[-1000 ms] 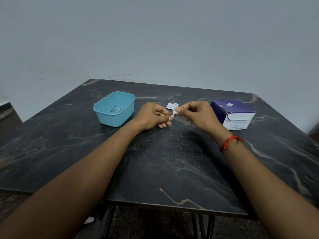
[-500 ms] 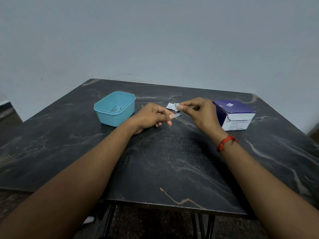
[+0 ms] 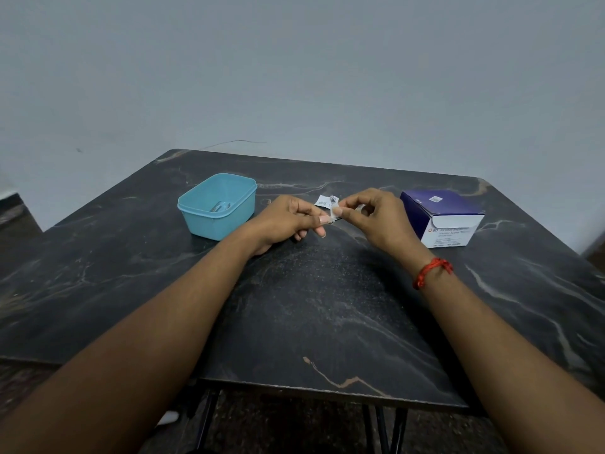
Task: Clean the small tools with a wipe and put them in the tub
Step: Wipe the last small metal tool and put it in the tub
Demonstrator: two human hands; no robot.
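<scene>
My left hand [image 3: 289, 221] pinches a small thin metal tool [image 3: 333, 220] over the middle of the dark marble table [image 3: 311, 316]. My right hand [image 3: 376, 221] pinches a small white wipe [image 3: 334, 210] against the tool's tip. To the left stands a light blue tub [image 3: 217, 206] with a small metal tool [image 3: 220, 206] lying inside. A torn white wipe packet [image 3: 324, 201] lies on the table just behind my fingers.
A purple and white box of alcohol swabs [image 3: 442, 217] sits at the right, close to my right hand. The table's front edge [image 3: 327, 388] lies near my forearms. A grey wall rises behind the table.
My right hand has slid the wipe back along the tool toward my left fingers, after pulling away to the right half a second ago. My left hand has stayed nearly still.
</scene>
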